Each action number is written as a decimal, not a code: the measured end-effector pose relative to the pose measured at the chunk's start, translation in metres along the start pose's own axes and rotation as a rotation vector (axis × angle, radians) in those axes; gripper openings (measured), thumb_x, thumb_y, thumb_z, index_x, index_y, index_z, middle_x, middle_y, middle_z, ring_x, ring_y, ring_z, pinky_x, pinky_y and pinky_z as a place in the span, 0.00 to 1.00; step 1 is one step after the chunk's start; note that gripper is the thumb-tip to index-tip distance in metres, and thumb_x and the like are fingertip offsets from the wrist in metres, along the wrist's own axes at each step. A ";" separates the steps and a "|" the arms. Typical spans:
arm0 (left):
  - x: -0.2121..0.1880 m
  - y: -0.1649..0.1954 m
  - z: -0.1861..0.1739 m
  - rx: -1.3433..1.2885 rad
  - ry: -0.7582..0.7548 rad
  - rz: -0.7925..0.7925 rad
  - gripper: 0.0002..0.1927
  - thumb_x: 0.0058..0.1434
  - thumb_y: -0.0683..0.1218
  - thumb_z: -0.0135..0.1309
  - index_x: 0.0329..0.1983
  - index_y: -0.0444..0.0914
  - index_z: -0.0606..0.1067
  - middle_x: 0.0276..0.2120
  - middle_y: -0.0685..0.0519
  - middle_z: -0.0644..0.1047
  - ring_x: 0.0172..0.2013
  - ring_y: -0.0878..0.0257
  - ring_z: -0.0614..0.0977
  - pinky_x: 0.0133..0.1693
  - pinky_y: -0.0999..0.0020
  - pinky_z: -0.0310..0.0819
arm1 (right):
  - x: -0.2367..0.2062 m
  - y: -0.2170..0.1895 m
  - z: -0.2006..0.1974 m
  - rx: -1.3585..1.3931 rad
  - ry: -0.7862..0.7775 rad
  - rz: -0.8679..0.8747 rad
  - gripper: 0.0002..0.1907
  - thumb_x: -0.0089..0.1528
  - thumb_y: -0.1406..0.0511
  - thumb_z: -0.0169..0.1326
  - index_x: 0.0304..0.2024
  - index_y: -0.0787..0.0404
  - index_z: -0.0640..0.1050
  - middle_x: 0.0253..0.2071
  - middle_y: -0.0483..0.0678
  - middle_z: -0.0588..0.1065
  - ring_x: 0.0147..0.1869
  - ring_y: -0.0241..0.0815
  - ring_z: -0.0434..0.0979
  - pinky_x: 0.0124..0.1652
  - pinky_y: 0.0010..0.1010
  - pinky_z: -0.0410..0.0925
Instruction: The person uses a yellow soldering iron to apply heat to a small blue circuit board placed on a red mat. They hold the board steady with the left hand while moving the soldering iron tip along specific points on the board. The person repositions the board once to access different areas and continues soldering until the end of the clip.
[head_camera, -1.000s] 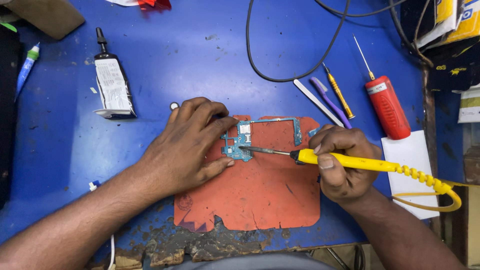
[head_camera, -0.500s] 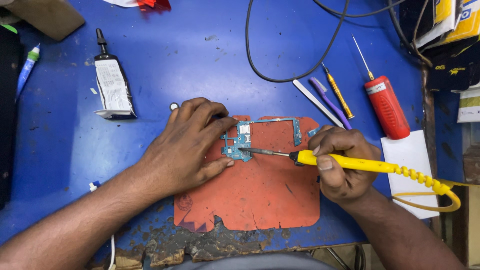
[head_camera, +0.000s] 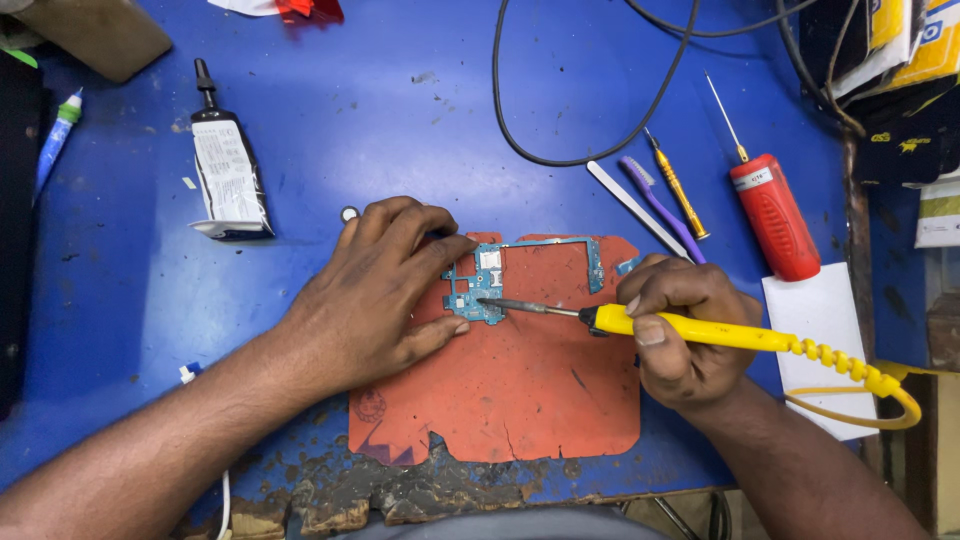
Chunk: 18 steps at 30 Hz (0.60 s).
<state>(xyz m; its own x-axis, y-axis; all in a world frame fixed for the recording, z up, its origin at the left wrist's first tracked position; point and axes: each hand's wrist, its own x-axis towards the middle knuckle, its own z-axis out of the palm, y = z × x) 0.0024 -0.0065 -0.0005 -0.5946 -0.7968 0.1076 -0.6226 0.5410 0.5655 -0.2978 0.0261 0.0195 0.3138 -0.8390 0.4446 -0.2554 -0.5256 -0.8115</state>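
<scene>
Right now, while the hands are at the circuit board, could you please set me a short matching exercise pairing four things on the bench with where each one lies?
Things:
1. yellow-handled soldering iron
2. small blue-green circuit board
3. black-capped glue tube with white label
4. red-handled screwdriver

Places:
A. on the blue table, left of the left hand
B. on the blue table, beyond the right hand
C. in the right hand's grip
D. on the orange mat, under the left hand's fingertips

Pairs: 1-C, 2-D, 3-A, 4-B
</scene>
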 end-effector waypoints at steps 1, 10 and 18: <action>0.000 0.000 0.000 -0.002 0.001 -0.002 0.39 0.48 0.57 0.69 0.61 0.39 0.72 0.57 0.47 0.67 0.60 0.47 0.65 0.58 0.44 0.63 | 0.000 0.000 -0.001 -0.006 0.002 0.002 0.10 0.71 0.63 0.48 0.40 0.64 0.67 0.28 0.48 0.71 0.25 0.33 0.70 0.30 0.27 0.69; 0.000 0.001 0.001 0.008 0.016 0.007 0.39 0.47 0.57 0.69 0.61 0.39 0.72 0.57 0.46 0.67 0.60 0.47 0.65 0.58 0.42 0.63 | -0.001 0.000 -0.001 -0.030 0.009 0.006 0.10 0.71 0.62 0.48 0.42 0.63 0.66 0.28 0.49 0.71 0.26 0.33 0.71 0.31 0.27 0.70; -0.001 0.000 0.001 0.002 0.003 -0.004 0.38 0.48 0.56 0.69 0.61 0.39 0.72 0.57 0.46 0.66 0.60 0.47 0.65 0.59 0.41 0.62 | -0.002 0.002 0.000 -0.022 0.012 0.003 0.10 0.72 0.63 0.48 0.42 0.63 0.66 0.29 0.49 0.71 0.26 0.34 0.71 0.31 0.28 0.70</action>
<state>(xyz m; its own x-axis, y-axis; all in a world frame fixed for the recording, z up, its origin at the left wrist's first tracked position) 0.0023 -0.0056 -0.0014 -0.5904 -0.7999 0.1078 -0.6261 0.5382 0.5641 -0.2992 0.0264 0.0172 0.3017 -0.8419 0.4474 -0.2759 -0.5263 -0.8043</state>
